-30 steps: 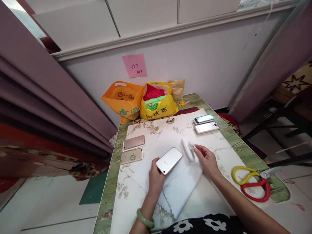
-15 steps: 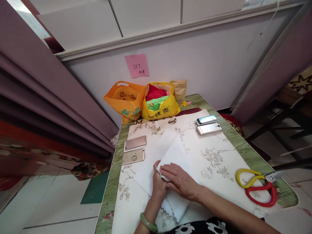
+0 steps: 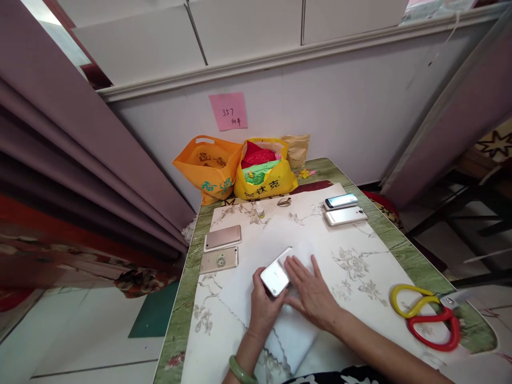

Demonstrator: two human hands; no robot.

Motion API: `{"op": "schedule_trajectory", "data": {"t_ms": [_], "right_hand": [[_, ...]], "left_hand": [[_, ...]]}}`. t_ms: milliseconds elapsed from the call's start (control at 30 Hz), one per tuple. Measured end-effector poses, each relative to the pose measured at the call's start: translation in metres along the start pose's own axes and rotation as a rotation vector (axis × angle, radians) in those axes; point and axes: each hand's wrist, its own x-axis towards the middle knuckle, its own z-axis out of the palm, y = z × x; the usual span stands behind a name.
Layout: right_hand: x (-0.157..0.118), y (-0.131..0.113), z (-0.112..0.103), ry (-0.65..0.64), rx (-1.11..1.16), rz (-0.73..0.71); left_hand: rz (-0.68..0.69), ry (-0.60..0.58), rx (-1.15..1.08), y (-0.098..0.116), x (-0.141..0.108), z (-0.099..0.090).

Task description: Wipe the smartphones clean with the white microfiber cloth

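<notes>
A white smartphone [image 3: 274, 278], tilted on the diagonal, rests in my left hand [image 3: 262, 304], whose thumb and fingers grip its lower part. My right hand [image 3: 314, 294] lies open beside it, fingers stretched out, with the fingertips touching the phone's right side. Beneath both hands a white cloth [image 3: 296, 325] with a wavy cut edge is spread over the floral table cover. Part of that cloth is hidden by my hands. A green bangle [image 3: 241, 370] circles my left wrist.
Two phones [image 3: 218, 259] lie at the left, two more [image 3: 346, 216] at the back right. Scissors [image 3: 430, 314] with yellow and red handles sit near the right edge. Behind stand an orange bag [image 3: 212, 165] and a yellow bag [image 3: 268, 176]. A small bottle [image 3: 260, 209] and glasses [image 3: 284, 201] lie before them.
The cloth corner that lay folded under my right hand has been turned back, and the white phone now shows. My right hand has moved slightly right and its fingers have spread.
</notes>
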Motion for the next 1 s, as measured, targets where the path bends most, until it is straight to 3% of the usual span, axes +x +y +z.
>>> {"op": "schedule_trajectory", "data": {"t_ms": [100, 167, 467, 733, 1000], "right_hand": [[0.000, -0.020, -0.004, -0.140, 0.151, -0.234], [0.004, -0.024, -0.004, -0.183, 0.190, -0.279], [0.022, 0.036, 0.011, -0.027, -0.066, 0.129], [0.007, 0.044, 0.022, 0.124, -0.198, 0.202], [0.001, 0.061, 0.015, 0.333, 0.073, 0.246]], "left_hand": [[-0.023, 0.005, 0.019, 0.000, -0.001, -0.002], [-0.037, 0.018, 0.034, -0.001, -0.001, -0.003], [-0.019, -0.043, -0.134, 0.004, -0.002, 0.001], [0.003, -0.079, -0.270, -0.004, -0.003, -0.002], [0.002, -0.059, -0.195, -0.008, -0.005, -0.005]]}}
